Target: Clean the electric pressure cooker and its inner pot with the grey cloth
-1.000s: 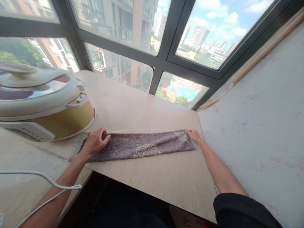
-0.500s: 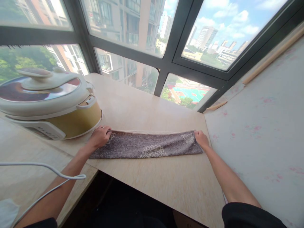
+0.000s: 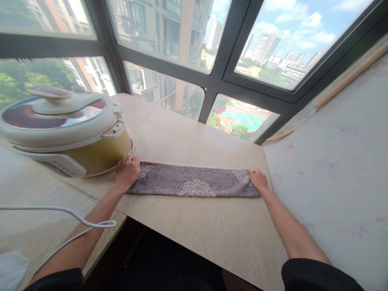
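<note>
The cloth [image 3: 194, 180], seemingly folded into a long strip already, lies nearly flat on the worktop [image 3: 197, 226], its ends not yet released from the curled left hand [image 3: 127, 171] and pinching right hand [image 3: 258, 180].

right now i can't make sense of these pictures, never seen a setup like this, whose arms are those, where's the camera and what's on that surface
There's no machine here: those are one person's own arms, ending in a bare left hand and right hand. Every picture comes from one camera worn on the person's head, looking forward and down.

On the pale surface lies a long strip of grey-brown cloth with cream patterns. Each hand holds one end of it. Beside the left hand stands a gold and white lidded appliance, apparently a cooker. A white cord loops near the left forearm. Dark window frames rise behind, and a flowered wall is on the right.
</note>
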